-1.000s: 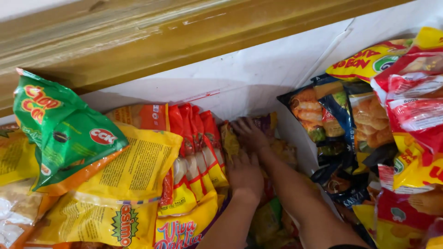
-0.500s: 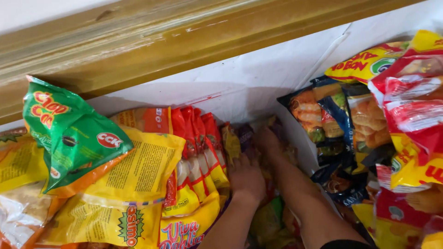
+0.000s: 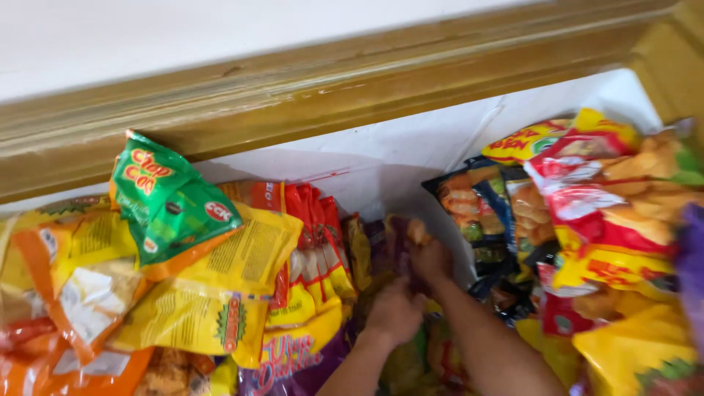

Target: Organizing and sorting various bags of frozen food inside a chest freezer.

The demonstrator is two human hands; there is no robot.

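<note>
The left hand [image 3: 396, 312] is seen from the back, its fingers curled together and buried among the packets at 6 o'clock of the frame; whether anything is clamped cannot be told. The right hand [image 3: 431, 257], just at 1 o'clock of it, has its fingers closed on the top edge of a purple packet [image 3: 389, 246], apparently pinching it. That packet stands upright, long axis vertical, wedged between the red packets [image 3: 315, 227] at 9 o'clock and dark packets [image 3: 477, 205] at 3 o'clock. Its lower part is hidden. A green bag [image 3: 165, 194] leans at 10 o'clock, under a wooden ledge [image 3: 330, 81].
</note>
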